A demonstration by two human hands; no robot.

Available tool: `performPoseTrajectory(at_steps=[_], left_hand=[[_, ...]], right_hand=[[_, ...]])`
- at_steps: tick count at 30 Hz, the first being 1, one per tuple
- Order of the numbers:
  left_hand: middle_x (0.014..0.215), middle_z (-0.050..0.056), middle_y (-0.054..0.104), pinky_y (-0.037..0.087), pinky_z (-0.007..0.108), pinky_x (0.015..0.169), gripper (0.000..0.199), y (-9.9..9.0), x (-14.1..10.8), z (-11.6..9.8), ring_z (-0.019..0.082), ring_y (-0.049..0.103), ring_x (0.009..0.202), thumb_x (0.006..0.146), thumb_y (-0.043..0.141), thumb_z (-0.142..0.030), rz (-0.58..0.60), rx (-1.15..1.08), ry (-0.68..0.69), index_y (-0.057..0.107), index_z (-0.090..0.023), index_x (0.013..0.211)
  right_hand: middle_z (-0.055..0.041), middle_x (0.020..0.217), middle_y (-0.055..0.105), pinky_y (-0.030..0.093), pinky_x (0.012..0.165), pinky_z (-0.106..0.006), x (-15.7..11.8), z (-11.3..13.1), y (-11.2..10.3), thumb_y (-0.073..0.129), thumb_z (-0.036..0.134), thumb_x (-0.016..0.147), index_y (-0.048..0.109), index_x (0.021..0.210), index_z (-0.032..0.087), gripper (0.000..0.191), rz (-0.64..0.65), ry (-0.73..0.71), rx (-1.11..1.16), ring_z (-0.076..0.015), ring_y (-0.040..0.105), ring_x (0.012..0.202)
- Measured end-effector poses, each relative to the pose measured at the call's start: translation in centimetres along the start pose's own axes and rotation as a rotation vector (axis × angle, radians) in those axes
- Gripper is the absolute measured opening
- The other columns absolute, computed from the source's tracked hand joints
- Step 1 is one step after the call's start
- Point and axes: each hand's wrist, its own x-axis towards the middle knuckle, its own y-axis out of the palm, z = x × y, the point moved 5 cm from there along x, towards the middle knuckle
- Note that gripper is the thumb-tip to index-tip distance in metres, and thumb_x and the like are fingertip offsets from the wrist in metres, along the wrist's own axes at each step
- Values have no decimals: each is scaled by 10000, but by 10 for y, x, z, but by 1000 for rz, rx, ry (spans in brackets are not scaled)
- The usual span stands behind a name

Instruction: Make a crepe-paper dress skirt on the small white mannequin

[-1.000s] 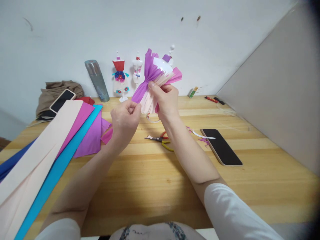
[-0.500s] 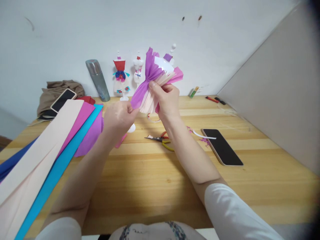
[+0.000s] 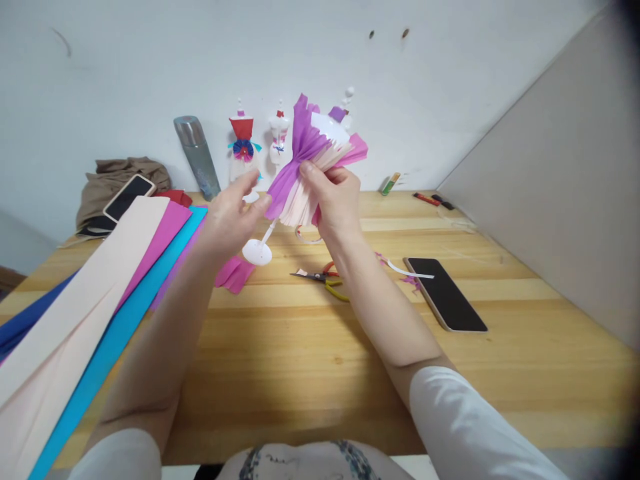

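Purple, pale pink and magenta crepe paper (image 3: 306, 143) is gathered around a small white mannequin (image 3: 330, 127), which tilts with its round base (image 3: 257, 252) down to the left. My right hand (image 3: 340, 200) pinches the gathered paper at the waist against the mannequin. Beside the purple paper's lower edge, my left hand (image 3: 235, 217) is open, its fingers apart and holding nothing. Below the right wrist lie scissors (image 3: 320, 276) with red and yellow handles, partly hidden by my forearm. A magenta paper piece (image 3: 235, 274) rests on the table under the left hand.
Long crepe paper strips (image 3: 100, 300) spread across the left side. Dressed small mannequins (image 3: 243, 133) and a thermos (image 3: 197, 157) stand by the wall. A phone (image 3: 447, 293) lies at right; another phone (image 3: 129, 198) leans on brown cloth (image 3: 120, 175). A glue stick (image 3: 390, 183) stands at the back.
My left hand has let go of the purple paper's lower edge, moved slightly left and opened. The mannequin's base now shows. My right hand keeps its pinch.
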Motion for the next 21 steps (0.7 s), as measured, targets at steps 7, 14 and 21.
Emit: performPoseTrajectory(at_steps=[7, 14, 21], left_hand=[[1180, 89, 718, 476, 468, 1052, 289, 9, -13, -18, 304, 627, 1175, 881, 610, -347, -59, 204, 33, 658, -191, 1120], [843, 39, 677, 488, 384, 834, 126, 13, -20, -24, 267, 652, 909, 876, 585, -309, -88, 435, -30, 616, -220, 792], [707, 17, 652, 413, 335, 672, 134, 12, -14, -25, 223, 616, 731, 827, 612, -290, 30, 454, -78, 630, -228, 709]], right_hand=[[34, 578, 569, 513, 585, -312, -1, 1, -2, 837, 471, 663, 632, 607, 204, 342, -63, 43, 69, -141, 580, 600], [61, 545, 496, 431, 542, -261, -1, 6, -4, 834, 423, 652, 590, 578, 184, 349, -94, 47, 74, -83, 463, 547], [44, 551, 500, 460, 539, -278, 0, 2, -4, 817, 475, 673, 547, 554, 206, 399, -75, 42, -2, -117, 535, 580]])
